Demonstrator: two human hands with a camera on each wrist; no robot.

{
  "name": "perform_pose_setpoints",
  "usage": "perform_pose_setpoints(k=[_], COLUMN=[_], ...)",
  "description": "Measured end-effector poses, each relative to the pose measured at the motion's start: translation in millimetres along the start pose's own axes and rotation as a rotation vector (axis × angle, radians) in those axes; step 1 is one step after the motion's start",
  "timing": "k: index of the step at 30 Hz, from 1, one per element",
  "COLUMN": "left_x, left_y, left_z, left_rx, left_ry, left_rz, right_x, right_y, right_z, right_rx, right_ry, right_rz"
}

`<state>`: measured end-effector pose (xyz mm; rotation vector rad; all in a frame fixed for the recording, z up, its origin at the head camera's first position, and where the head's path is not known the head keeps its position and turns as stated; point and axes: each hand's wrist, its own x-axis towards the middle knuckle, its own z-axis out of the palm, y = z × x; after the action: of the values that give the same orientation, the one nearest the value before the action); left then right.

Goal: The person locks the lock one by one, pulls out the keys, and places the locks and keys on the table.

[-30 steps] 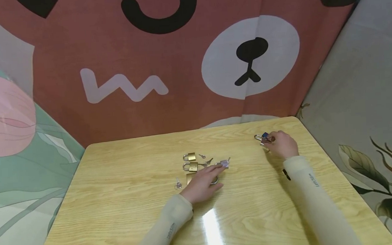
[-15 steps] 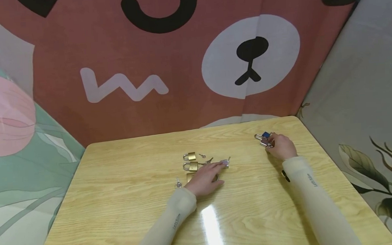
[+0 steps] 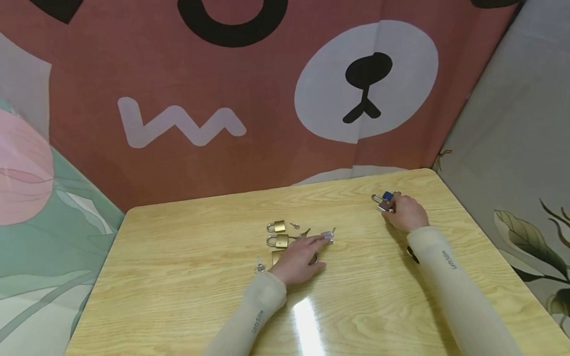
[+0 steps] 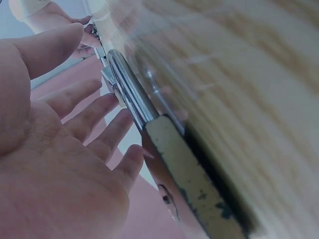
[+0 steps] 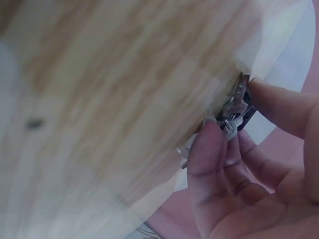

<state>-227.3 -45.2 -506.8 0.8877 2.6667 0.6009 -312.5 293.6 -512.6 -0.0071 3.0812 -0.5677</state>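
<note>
At the table's far right, my right hand [image 3: 409, 213] is by a brown padlock [image 3: 385, 206], with a blue padlock [image 3: 387, 196] just beyond it. In the right wrist view its thumb and curled fingers hold small silvery keys [image 5: 237, 107] close over the wood. My left hand [image 3: 299, 260] lies palm down over a large brass padlock [image 3: 277, 256], partly hiding it. Its fingers are relaxed and nearly straight, the fingertips right at a small purplish padlock [image 3: 327, 234]. The left wrist view shows the large padlock's steel shackle [image 4: 132, 89] beside the fingers.
Two smaller brass padlocks, the upper [image 3: 279, 226] and the lower [image 3: 282, 241], lie beyond my left hand. Near them are a small key [image 3: 294, 226] and a pair of keys [image 3: 304, 234]. More keys [image 3: 259, 266] lie left of the large padlock on the wooden table [image 3: 184, 291].
My left hand has shifted slightly right and up over the padlocks. My right hand has drawn back a little, leaving more of the brown and blue padlocks in view.
</note>
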Motion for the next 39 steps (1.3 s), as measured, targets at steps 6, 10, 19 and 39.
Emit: perform_pose_setpoints(k=[6,10,19,39], left_x=[0.9,0.3,1.0,-59.5], left_y=[0.6,1.1,1.2,-40.3], left_z=[0.5,0.0,0.0,-41.8], left_rx=[0.003,0.004,-0.008,-0.443], left_ry=[-0.004,-0.004,0.009,0.324], left_rz=[-0.002,-0.009,0.002,-0.097], right_x=[-0.6,0.5,-3.8,-48.0], right_y=[1.1,1.7,-8.4,-147.9], right_z=[-0.2,1.7,0.0,-14.9], right_rx=[0.027,0.023,0.025,0.071], right_ry=[-0.011,-0.001,0.019,0.084], right_rz=[-0.001,-0.007,-0.028,-0.616])
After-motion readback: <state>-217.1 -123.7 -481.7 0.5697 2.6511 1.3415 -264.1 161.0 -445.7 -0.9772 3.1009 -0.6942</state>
